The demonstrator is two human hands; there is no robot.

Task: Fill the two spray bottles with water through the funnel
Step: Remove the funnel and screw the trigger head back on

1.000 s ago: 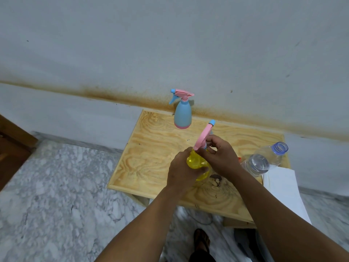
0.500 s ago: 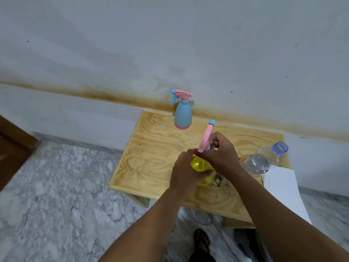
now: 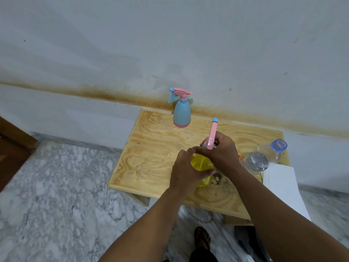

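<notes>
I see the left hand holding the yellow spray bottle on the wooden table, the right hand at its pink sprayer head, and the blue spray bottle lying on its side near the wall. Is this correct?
Not quite. The blue spray bottle stands upright near the wall, not on its side, as the head view shows. The rest holds: the left hand holds the yellow spray bottle on the wooden table, and the right hand is at its pink sprayer head.

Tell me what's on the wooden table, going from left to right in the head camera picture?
Blue spray bottle → left hand holding the yellow spray bottle → right hand at its pink sprayer top → clear water bottle → white paper.
</notes>
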